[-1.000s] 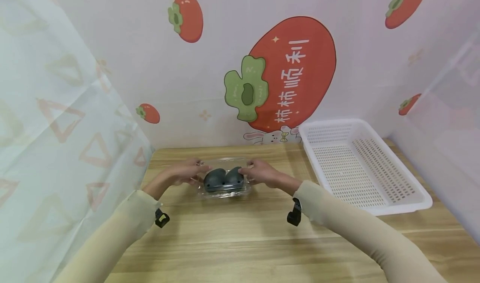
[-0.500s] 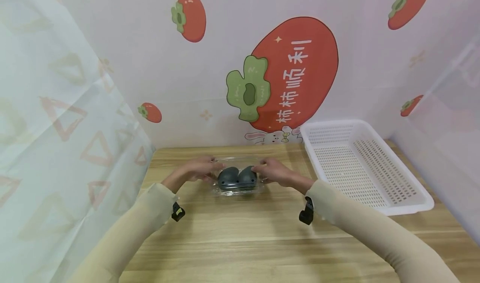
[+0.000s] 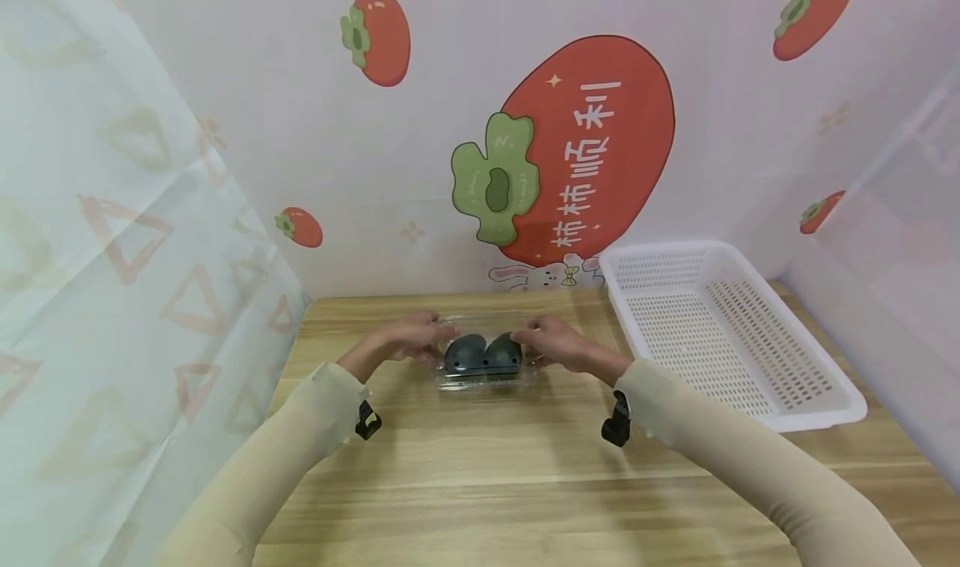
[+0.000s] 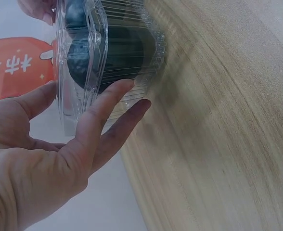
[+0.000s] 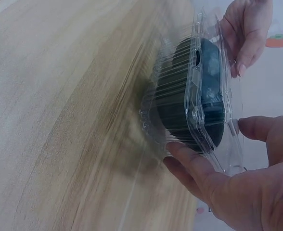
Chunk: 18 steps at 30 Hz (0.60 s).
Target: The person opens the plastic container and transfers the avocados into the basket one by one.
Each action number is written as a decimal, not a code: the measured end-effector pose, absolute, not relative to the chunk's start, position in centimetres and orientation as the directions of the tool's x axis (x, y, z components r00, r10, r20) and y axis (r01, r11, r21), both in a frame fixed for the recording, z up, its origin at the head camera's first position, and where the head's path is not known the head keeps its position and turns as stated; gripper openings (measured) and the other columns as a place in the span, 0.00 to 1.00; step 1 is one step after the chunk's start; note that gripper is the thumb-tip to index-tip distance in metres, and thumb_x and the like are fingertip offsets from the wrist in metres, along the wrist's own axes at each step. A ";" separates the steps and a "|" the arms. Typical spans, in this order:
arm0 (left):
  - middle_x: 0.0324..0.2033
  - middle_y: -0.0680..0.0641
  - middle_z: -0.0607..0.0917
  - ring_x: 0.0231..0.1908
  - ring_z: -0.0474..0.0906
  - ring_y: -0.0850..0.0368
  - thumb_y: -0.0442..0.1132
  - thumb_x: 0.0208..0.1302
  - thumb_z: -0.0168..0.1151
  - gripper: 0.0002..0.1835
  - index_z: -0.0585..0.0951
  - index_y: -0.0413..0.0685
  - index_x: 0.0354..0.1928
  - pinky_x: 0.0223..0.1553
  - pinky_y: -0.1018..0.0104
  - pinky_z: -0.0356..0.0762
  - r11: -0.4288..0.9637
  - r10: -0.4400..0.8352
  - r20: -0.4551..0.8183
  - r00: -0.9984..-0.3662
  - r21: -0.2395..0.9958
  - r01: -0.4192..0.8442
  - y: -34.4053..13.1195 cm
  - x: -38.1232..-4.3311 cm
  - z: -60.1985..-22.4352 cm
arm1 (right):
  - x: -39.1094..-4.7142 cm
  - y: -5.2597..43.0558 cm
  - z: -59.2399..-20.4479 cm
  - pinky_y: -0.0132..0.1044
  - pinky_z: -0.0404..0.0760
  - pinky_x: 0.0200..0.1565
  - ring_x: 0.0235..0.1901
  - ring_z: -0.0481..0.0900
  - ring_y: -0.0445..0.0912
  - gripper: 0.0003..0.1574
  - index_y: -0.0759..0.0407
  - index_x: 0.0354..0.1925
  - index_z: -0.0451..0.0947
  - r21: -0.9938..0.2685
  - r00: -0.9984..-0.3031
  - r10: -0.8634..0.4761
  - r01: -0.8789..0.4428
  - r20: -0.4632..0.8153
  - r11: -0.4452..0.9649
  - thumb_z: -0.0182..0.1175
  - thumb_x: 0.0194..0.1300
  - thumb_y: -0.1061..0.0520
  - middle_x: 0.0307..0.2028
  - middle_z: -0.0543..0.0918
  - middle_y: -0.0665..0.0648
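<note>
A clear plastic clamshell box [image 3: 480, 383] is on or just above the wooden table, near its back edge. Through its walls show two dark green, rounded things [image 3: 484, 357], perhaps avocados. My left hand [image 3: 408, 336] holds the box's left end, thumb against the upper part and fingers along the side, as the left wrist view shows on the ribbed box [image 4: 96, 53]. At the opposite end my right hand [image 3: 558, 342] grips in the same way; in the right wrist view its fingers [image 5: 192, 161] touch the ribbed side. The fingers' far sides are partly hidden.
A white perforated plastic basket [image 3: 750, 417] stands at the right of the wooden table [image 3: 465, 484]. Behind the table rises a wall sheet [image 3: 420, 150] printed with persimmons. Another sheet [image 3: 127, 325] hangs along the left side.
Both hands have moved to the right in the head view, carrying or sliding the clamshell box with them. In the last half second the shift is slight, and the grip looks the same.
</note>
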State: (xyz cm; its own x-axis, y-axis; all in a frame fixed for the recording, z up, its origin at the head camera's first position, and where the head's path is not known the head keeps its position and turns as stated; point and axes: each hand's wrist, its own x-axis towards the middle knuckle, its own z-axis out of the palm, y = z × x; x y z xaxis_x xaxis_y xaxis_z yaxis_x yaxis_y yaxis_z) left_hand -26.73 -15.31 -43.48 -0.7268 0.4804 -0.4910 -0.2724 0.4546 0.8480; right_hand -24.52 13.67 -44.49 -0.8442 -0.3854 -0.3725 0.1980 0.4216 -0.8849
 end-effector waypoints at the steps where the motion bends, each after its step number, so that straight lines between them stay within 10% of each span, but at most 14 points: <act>1: 0.31 0.45 0.74 0.21 0.70 0.59 0.41 0.84 0.53 0.17 0.68 0.31 0.58 0.20 0.73 0.70 0.456 0.479 -0.490 -0.728 0.848 -0.271 -15.3 -26.8 -43.5 | -24.5 13.7 -44.5 0.45 0.88 0.45 0.46 0.80 0.60 0.17 0.69 0.49 0.77 -0.886 -0.844 -0.385 0.200 -0.372 0.418 0.56 0.81 0.54 0.40 0.80 0.62; 18: 0.29 0.46 0.75 0.20 0.72 0.59 0.43 0.83 0.54 0.20 0.70 0.28 0.58 0.20 0.72 0.70 0.509 0.457 -0.489 -0.743 0.829 -0.232 -15.3 -26.8 -43.6 | -24.6 13.6 -45.0 0.43 0.83 0.39 0.38 0.77 0.54 0.17 0.70 0.40 0.78 -0.888 -0.845 -0.391 0.190 -0.365 0.419 0.56 0.81 0.55 0.32 0.74 0.61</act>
State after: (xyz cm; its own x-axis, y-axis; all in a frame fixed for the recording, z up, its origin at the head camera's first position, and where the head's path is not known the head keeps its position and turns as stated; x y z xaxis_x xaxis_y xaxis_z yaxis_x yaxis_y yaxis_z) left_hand -26.85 -15.28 -43.59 -0.7433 0.4569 -0.4886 -0.2320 0.5090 0.8289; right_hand -24.61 13.56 -44.97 -0.8453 -0.3905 -0.3647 0.1897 0.4187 -0.8881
